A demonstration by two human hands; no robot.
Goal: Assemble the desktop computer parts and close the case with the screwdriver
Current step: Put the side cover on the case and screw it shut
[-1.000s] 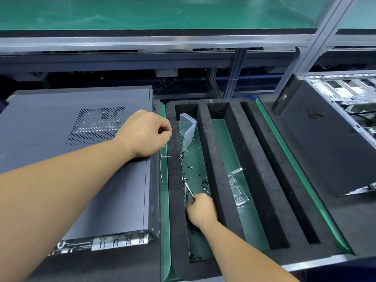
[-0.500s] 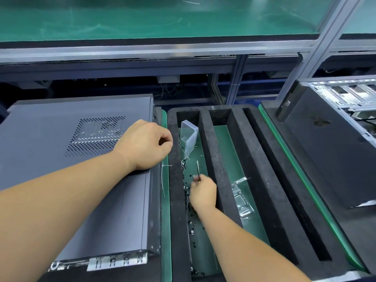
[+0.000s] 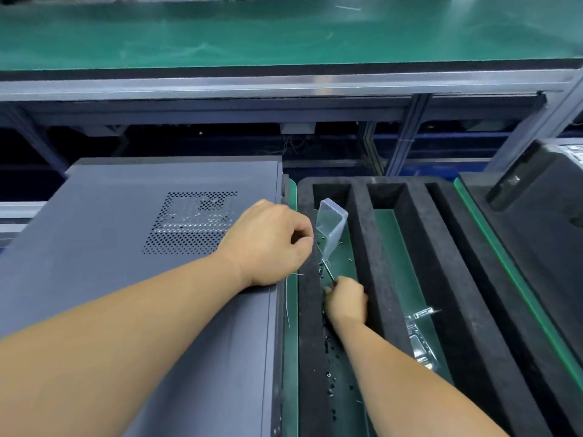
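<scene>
A grey desktop computer case [image 3: 126, 263] lies on its side at the left, its vented side panel facing up. My left hand [image 3: 268, 244] rests on the panel's right edge with its fingers curled; whether it holds anything is hidden. My right hand [image 3: 347, 301] is down in the left slot of a black foam tray [image 3: 391, 263] and grips a thin screwdriver [image 3: 328, 272], whose metal shaft points up and away. Several small black screws [image 3: 329, 376] lie scattered along that slot's green floor.
A clear plastic box [image 3: 331, 228] leans at the far end of the screw slot. Metal brackets [image 3: 419, 339] lie in the neighbouring slot. Another black computer case [image 3: 536, 241] stands at the right. A green conveyor [image 3: 284, 33] with an aluminium frame runs across the back.
My right hand has moved away from me along the screw slot, and the screwdriver shaft now sticks out above it. My left hand has stayed on the case edge.
</scene>
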